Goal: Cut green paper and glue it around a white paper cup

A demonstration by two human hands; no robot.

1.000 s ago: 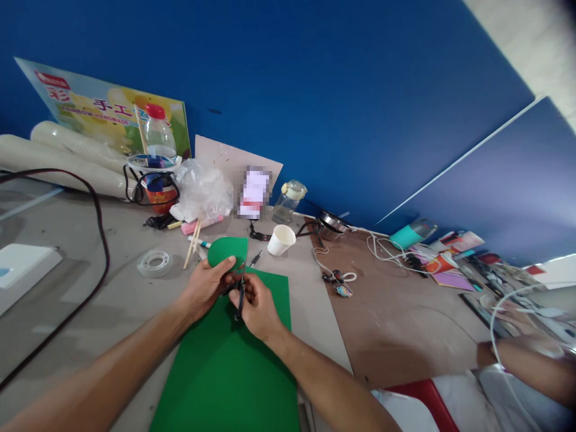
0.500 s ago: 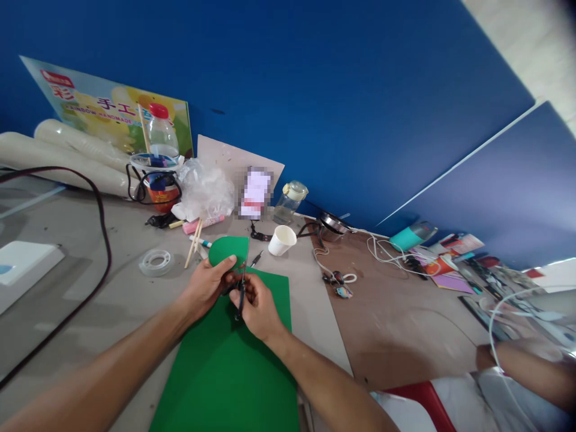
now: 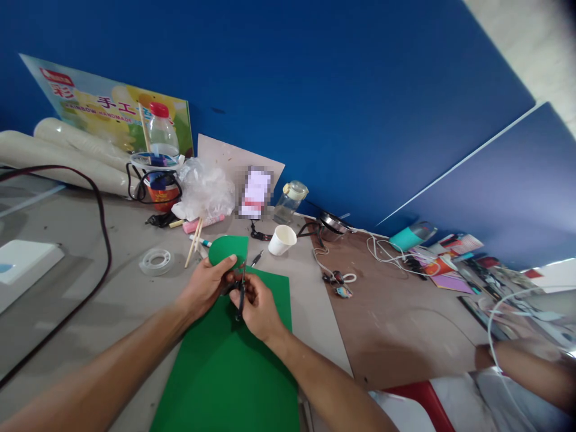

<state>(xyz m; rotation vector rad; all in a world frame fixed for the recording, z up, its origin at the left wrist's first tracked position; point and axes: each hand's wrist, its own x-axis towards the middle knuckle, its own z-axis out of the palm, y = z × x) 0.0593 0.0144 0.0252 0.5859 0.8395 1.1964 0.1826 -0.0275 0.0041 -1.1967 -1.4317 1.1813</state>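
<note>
My left hand [image 3: 210, 282] pinches a small piece of green paper [image 3: 228, 247] with a rounded left edge, thumb on top. Wrapped round the black handles of a pair of scissors [image 3: 241, 299] is my right hand [image 3: 260, 306]. The scissor blades point away from me, along the straight right edge of the small piece. Beneath both hands lies a large green sheet [image 3: 234, 372] on the table. A pen [image 3: 257, 258] lies just beyond the hands, and a white paper cup [image 3: 282, 240] stands to its right.
A tape roll [image 3: 156, 261] and chopsticks [image 3: 194, 243] lie left of the hands. A phone [image 3: 255, 193] leans at the back beside a lidded glass jar [image 3: 290, 203]. A crumpled plastic bag [image 3: 206, 189] sits near a red-capped bottle [image 3: 162, 135]. Another person's arm [image 3: 531, 363] is at far right.
</note>
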